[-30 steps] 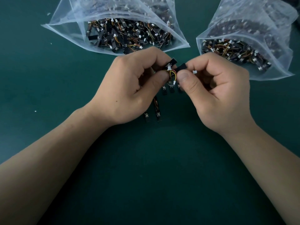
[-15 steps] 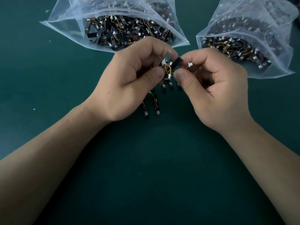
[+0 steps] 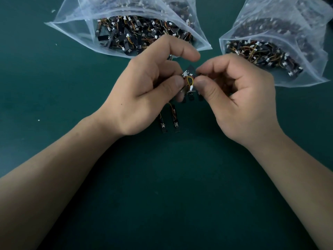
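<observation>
Pinching a small wired part (image 3: 189, 79) from both sides, over the green mat (image 3: 162, 195): with the left hand (image 3: 144, 94) by thumb and a curled lower finger, with the right hand (image 3: 239, 98) by thumb and bent forefinger, thumbs almost meeting across its yellow and orange loop. Compared with half a second ago, raising the left forefinger clear of the part and holding it nearly straight above. No longer showing the white plug that stuck out toward the right fingers, only one white plug at the loop's lower end. Probably plugging in, nearly done or just finished, though too small to tell for sure.

Directly below the part, on the mat, a short row of dark pieces (image 3: 191, 97), partly hidden by the thumbs. Lower and left of the part, two more wired strips (image 3: 175, 118) side by side.

Up and left of the part, lying open, a clear bag (image 3: 72, 27) holding a heap of black pieces with white plugs and orange wires. Up and right of the part, a second clear bag (image 3: 317, 76) with much the same heap, mouth also toward the hands.
</observation>
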A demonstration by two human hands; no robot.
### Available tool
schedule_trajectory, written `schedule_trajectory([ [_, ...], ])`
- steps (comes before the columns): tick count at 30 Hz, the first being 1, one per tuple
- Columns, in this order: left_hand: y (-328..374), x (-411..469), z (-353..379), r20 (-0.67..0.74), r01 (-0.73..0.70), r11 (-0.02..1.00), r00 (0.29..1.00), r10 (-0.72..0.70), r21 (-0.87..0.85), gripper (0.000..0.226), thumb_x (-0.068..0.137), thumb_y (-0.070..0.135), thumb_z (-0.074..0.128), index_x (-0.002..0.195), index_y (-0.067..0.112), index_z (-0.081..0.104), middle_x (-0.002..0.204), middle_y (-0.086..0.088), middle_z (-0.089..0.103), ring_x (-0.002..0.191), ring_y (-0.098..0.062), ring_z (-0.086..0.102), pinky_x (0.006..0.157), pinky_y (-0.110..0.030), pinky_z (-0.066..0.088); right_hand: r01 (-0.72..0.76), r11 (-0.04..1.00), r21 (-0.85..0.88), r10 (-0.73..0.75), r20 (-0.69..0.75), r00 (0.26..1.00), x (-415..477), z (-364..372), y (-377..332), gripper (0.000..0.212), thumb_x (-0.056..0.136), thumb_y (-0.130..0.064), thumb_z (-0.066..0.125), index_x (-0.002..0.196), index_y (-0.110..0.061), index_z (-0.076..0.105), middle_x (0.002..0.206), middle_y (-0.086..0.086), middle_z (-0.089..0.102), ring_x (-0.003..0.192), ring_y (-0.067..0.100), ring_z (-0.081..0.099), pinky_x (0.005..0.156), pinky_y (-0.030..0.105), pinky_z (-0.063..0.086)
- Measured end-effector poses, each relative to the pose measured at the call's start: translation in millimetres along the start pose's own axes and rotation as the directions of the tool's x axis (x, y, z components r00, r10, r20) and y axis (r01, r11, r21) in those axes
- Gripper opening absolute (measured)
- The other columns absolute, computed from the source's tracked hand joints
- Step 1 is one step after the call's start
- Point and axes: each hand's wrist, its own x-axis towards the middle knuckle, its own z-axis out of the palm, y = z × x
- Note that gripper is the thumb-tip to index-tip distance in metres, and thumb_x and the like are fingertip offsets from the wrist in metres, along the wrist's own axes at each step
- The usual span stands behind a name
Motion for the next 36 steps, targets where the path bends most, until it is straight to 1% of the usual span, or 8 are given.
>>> schedule_trajectory([
  [3,1.6,-0.7,1.3,-0.043,-0.046,0.998,0.998,0.048,0.052,0.022,0.109,0.004,0.043,0.127,0.004,0.054,0.068,-0.004,0.06,0.065,-0.012,0.061,0.067,-0.019,0.044,-0.028,1.0,-0.006,0.028,0.005,1.0,0.3,-0.5,-2.0,0.006,0.103,-0.025,0.067,0.096,-0.022,0.067,0.085,-0.018,0.07,0.066,0.009,0.063,0.063,0.018,0.047],
  [6,4.1,0.6,1.5,-0.065,-0.08,0.996,0.994,0.083,0.048,0.022,0.107,0.011,0.045,0.126,0.005,0.056,0.067,0.016,0.056,0.063,-0.02,0.059,0.065,-0.03,0.045,-0.05,0.999,-0.014,0.05,0.007,0.999,0.4,-0.7,-3.0,0.012,0.103,-0.026,0.068,0.092,-0.022,0.068,0.082,-0.009,0.073,0.064,0.008,0.062,0.061,0.016,0.044],
  [12,2.5,2.4,1.8,-0.082,-0.039,0.992,0.995,0.048,0.117,0.027,0.102,0.0,0.047,0.124,0.014,0.056,0.062,0.017,0.056,0.059,-0.027,0.056,0.061,-0.03,0.043,0.012,0.999,-0.048,-0.015,-0.067,0.998,-0.1,-0.6,-3.5,0.004,0.1,-0.02,0.073,0.1,-0.022,0.069,0.085,-0.019,0.069,0.065,0.009,0.063,0.064,0.017,0.048],
  [14,1.5,3.2,1.3,-0.102,0.006,0.993,0.995,0.006,0.12,0.028,0.101,0.0,0.046,0.123,0.015,0.056,0.063,0.009,0.059,0.056,-0.021,0.052,0.06,-0.026,0.04,0.063,0.994,-0.087,-0.071,-0.094,0.993,-0.7,-0.4,-4.0,0.005,0.099,-0.019,0.075,0.102,-0.021,0.072,0.086,-0.022,0.066,0.066,0.008,0.063,0.064,0.018,0.048],
  [17,2.0,3.6,2.2,-0.144,0.051,0.988,0.989,-0.03,0.146,0.027,0.101,-0.001,0.045,0.121,0.012,0.058,0.063,0.0,0.058,0.059,-0.025,0.051,0.061,-0.029,0.04,0.135,0.975,-0.178,-0.152,-0.089,0.984,-0.5,-0.2,-2.6,0.008,0.099,-0.018,0.076,0.098,-0.011,0.078,0.086,-0.016,0.067,0.07,0.01,0.064,0.067,0.017,0.047],
  [24,3.3,2.2,4.8,-0.209,0.071,0.947,0.978,-0.004,0.312,0.024,0.101,0.001,0.048,0.115,0.011,0.066,0.068,-0.008,0.058,0.061,-0.022,0.051,0.061,-0.035,0.045,0.178,0.942,-0.283,-0.169,0.054,0.984,0.3,-0.3,2.7,0.012,0.101,-0.017,0.073,0.096,-0.006,0.076,0.089,-0.013,0.064,0.072,-0.002,0.051,0.07,0.015,0.042],
  [33,0.3,2.0,3.4,-0.16,0.0,0.979,0.987,0.033,0.205,0.024,0.102,-0.003,0.045,0.112,0.011,0.062,0.075,-0.005,0.059,0.068,-0.02,0.056,0.067,-0.027,0.043,0.112,0.965,-0.239,-0.113,0.012,0.994,0.9,1.2,0.4,0.011,0.099,-0.013,0.071,0.092,-0.004,0.07,0.082,-0.012,0.058,0.065,0.013,0.052,0.063,0.022,0.041],
  [36,-0.8,2.3,1.9,-0.119,-0.022,0.985,0.992,0.043,0.172,0.023,0.103,-0.004,0.045,0.112,0.01,0.061,0.076,-0.007,0.059,0.069,-0.022,0.056,0.069,-0.027,0.044,0.078,0.977,-0.196,-0.085,-0.028,0.996,0.3,1.2,0.4,0.013,0.098,-0.014,0.073,0.091,-0.004,0.07,0.081,-0.02,0.057,0.062,0.011,0.052,0.062,0.017,0.038],
])
